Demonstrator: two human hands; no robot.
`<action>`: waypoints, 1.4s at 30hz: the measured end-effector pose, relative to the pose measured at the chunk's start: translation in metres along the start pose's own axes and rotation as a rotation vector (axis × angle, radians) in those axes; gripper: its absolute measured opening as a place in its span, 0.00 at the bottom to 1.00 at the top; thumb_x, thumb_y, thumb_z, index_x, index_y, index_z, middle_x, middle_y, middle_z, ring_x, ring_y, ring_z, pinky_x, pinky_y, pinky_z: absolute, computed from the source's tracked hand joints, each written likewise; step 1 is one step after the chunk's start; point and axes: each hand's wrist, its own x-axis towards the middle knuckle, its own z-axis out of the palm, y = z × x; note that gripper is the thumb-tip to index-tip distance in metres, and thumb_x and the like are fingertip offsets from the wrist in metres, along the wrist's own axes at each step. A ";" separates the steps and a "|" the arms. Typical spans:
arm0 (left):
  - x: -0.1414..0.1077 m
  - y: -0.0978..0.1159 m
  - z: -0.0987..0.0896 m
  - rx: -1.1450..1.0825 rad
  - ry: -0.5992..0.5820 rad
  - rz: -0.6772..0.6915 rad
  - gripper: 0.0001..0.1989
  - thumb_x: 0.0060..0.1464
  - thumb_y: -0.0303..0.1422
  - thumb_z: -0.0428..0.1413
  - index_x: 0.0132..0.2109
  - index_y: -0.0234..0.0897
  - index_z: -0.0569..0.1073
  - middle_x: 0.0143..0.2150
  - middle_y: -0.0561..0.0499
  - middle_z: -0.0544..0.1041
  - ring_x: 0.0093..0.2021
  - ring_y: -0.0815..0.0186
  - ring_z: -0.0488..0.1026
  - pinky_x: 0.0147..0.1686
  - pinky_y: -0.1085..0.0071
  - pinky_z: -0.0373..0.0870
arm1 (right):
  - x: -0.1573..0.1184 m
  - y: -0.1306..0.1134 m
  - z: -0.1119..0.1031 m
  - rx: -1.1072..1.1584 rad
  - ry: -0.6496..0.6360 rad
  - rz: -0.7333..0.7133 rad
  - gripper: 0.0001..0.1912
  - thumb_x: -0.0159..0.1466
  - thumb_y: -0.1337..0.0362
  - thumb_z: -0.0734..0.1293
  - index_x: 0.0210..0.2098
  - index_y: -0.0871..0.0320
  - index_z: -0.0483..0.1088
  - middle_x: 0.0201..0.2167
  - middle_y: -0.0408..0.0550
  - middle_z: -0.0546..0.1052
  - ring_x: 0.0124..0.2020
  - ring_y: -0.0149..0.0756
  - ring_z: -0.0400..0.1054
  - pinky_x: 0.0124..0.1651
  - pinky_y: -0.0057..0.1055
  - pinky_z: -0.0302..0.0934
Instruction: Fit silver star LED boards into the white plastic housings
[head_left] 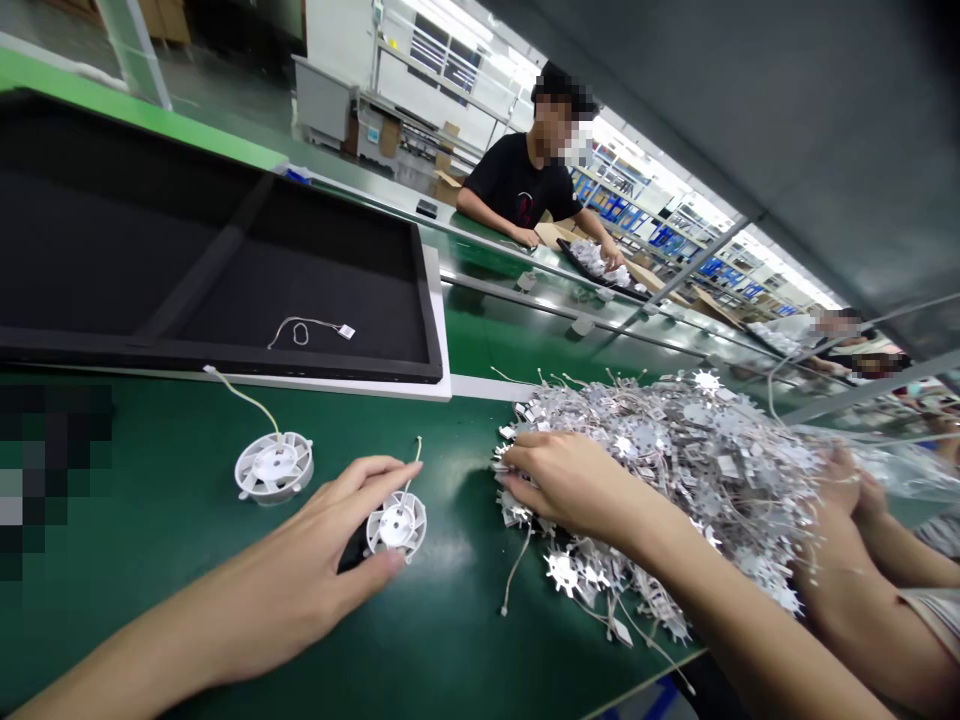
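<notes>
My left hand (322, 550) is curled around a small round white plastic fan housing (397, 525), thumb on its lower edge and index finger by its short wire. A dark patch shows between the palm and the housing. My right hand (574, 485) reaches into the left edge of a heap of wired, star-shaped silvery metal parts (675, 470). Its fingertips are bent together at the parts, and what lies between them is hidden. Another white fan housing (274, 470) with a pale wire lies flat on the green table (172, 570), left of my left hand.
A black foam-edged tray (352, 260) on a white board holds one small wired piece (345, 331). Another person's arm (847, 560) is close on the right beside the heap. Across the line, a person in a black shirt (521, 185) handles similar parts. A grey panel (735, 90) overhangs above.
</notes>
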 end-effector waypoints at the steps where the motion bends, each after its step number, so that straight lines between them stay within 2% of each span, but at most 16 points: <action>1: 0.001 0.000 0.002 0.012 0.022 0.017 0.29 0.70 0.54 0.52 0.74 0.60 0.63 0.75 0.50 0.67 0.65 0.49 0.76 0.54 0.63 0.80 | 0.000 0.002 0.001 0.032 0.037 0.006 0.13 0.74 0.68 0.64 0.38 0.63 0.80 0.36 0.55 0.81 0.32 0.43 0.76 0.34 0.38 0.66; 3: 0.004 -0.001 0.006 0.048 0.038 0.053 0.32 0.67 0.52 0.58 0.74 0.58 0.63 0.73 0.48 0.69 0.62 0.48 0.78 0.51 0.62 0.82 | 0.000 0.005 0.002 0.124 0.127 0.025 0.16 0.75 0.67 0.61 0.38 0.63 0.80 0.36 0.57 0.81 0.33 0.45 0.76 0.36 0.40 0.65; 5: 0.007 -0.005 0.008 0.088 0.027 0.107 0.31 0.66 0.47 0.60 0.72 0.56 0.65 0.69 0.48 0.73 0.60 0.50 0.80 0.52 0.60 0.82 | -0.001 0.006 0.001 0.256 0.233 0.043 0.17 0.75 0.63 0.60 0.40 0.62 0.80 0.37 0.57 0.82 0.36 0.46 0.76 0.38 0.41 0.65; 7: 0.008 -0.008 0.007 0.109 0.003 0.153 0.29 0.68 0.44 0.58 0.73 0.57 0.64 0.67 0.49 0.76 0.60 0.51 0.79 0.56 0.58 0.80 | -0.001 0.006 0.000 0.421 0.341 0.057 0.19 0.77 0.58 0.59 0.42 0.60 0.80 0.37 0.55 0.83 0.36 0.43 0.76 0.38 0.39 0.65; 10: 0.006 -0.009 0.000 0.118 -0.018 0.155 0.27 0.73 0.44 0.51 0.75 0.62 0.60 0.71 0.52 0.74 0.68 0.51 0.74 0.64 0.53 0.76 | 0.001 0.000 -0.001 0.679 0.460 0.059 0.24 0.77 0.50 0.58 0.39 0.58 0.78 0.33 0.50 0.81 0.32 0.38 0.73 0.35 0.35 0.64; 13: 0.004 -0.001 -0.008 0.095 0.019 0.136 0.25 0.75 0.44 0.47 0.74 0.65 0.61 0.75 0.57 0.69 0.74 0.52 0.67 0.71 0.49 0.69 | 0.010 -0.013 0.003 0.921 0.474 0.008 0.24 0.76 0.48 0.59 0.36 0.57 0.77 0.32 0.49 0.81 0.32 0.36 0.74 0.35 0.32 0.67; 15: 0.004 0.005 -0.011 0.027 0.064 0.114 0.24 0.74 0.46 0.49 0.73 0.64 0.63 0.75 0.57 0.69 0.72 0.53 0.69 0.69 0.51 0.71 | 0.017 -0.024 0.009 1.066 0.431 -0.048 0.23 0.76 0.48 0.60 0.36 0.57 0.76 0.32 0.49 0.82 0.33 0.35 0.77 0.37 0.31 0.70; 17: 0.006 0.010 -0.013 -0.053 0.123 0.091 0.24 0.71 0.50 0.53 0.70 0.61 0.67 0.70 0.55 0.74 0.67 0.54 0.74 0.64 0.56 0.76 | 0.022 -0.038 0.016 1.185 0.377 -0.102 0.22 0.77 0.49 0.61 0.37 0.57 0.76 0.30 0.48 0.82 0.32 0.34 0.78 0.36 0.30 0.71; 19: 0.009 0.013 -0.015 -0.097 0.201 0.084 0.23 0.68 0.52 0.57 0.67 0.59 0.71 0.61 0.54 0.80 0.60 0.56 0.79 0.59 0.61 0.79 | 0.025 -0.051 0.023 1.274 0.343 -0.145 0.20 0.78 0.50 0.61 0.40 0.57 0.75 0.28 0.46 0.81 0.29 0.33 0.78 0.35 0.29 0.71; 22: 0.012 0.016 -0.019 -0.107 0.294 0.126 0.15 0.67 0.49 0.60 0.57 0.55 0.78 0.47 0.56 0.84 0.47 0.60 0.82 0.51 0.66 0.81 | 0.025 -0.066 0.032 1.353 0.361 -0.192 0.17 0.78 0.52 0.63 0.45 0.57 0.76 0.29 0.43 0.81 0.30 0.31 0.77 0.35 0.26 0.71; 26: 0.015 0.021 -0.023 -0.139 0.335 0.163 0.02 0.67 0.38 0.62 0.44 0.49 0.79 0.38 0.58 0.84 0.37 0.65 0.82 0.41 0.71 0.80 | 0.022 -0.074 0.038 1.446 0.438 -0.280 0.08 0.75 0.59 0.70 0.47 0.56 0.79 0.36 0.44 0.83 0.35 0.31 0.80 0.38 0.26 0.74; 28: 0.015 0.023 -0.024 -0.132 0.345 0.195 0.03 0.67 0.33 0.61 0.43 0.49 0.78 0.40 0.59 0.84 0.39 0.65 0.82 0.42 0.71 0.80 | 0.020 -0.074 0.039 1.457 0.473 -0.288 0.08 0.71 0.63 0.73 0.49 0.55 0.79 0.42 0.45 0.84 0.40 0.32 0.81 0.44 0.27 0.76; 30: 0.015 0.022 -0.024 -0.103 0.361 0.244 0.06 0.68 0.30 0.60 0.43 0.49 0.78 0.42 0.59 0.84 0.42 0.65 0.82 0.46 0.69 0.79 | 0.019 -0.073 0.039 1.472 0.470 -0.284 0.14 0.68 0.67 0.75 0.52 0.54 0.78 0.46 0.45 0.84 0.45 0.33 0.81 0.49 0.29 0.77; 34: 0.011 0.019 -0.023 -0.055 0.417 0.327 0.09 0.67 0.27 0.61 0.42 0.51 0.78 0.48 0.61 0.85 0.46 0.65 0.83 0.47 0.67 0.80 | 0.015 -0.072 0.041 1.618 0.302 -0.265 0.25 0.65 0.69 0.76 0.60 0.54 0.72 0.47 0.45 0.83 0.45 0.33 0.81 0.50 0.28 0.77; 37: 0.009 0.019 -0.022 -0.050 0.412 0.344 0.11 0.65 0.26 0.62 0.41 0.52 0.78 0.50 0.63 0.85 0.47 0.66 0.83 0.47 0.68 0.80 | 0.013 -0.071 0.043 1.679 0.236 -0.270 0.24 0.65 0.70 0.76 0.59 0.54 0.72 0.49 0.46 0.82 0.43 0.30 0.80 0.47 0.25 0.77; 42: 0.010 0.022 -0.023 -0.137 0.390 0.281 0.08 0.66 0.29 0.60 0.43 0.50 0.81 0.54 0.57 0.84 0.50 0.62 0.83 0.51 0.65 0.83 | 0.011 -0.073 0.044 1.481 0.454 -0.259 0.20 0.67 0.70 0.75 0.57 0.53 0.75 0.41 0.41 0.81 0.40 0.28 0.76 0.45 0.23 0.74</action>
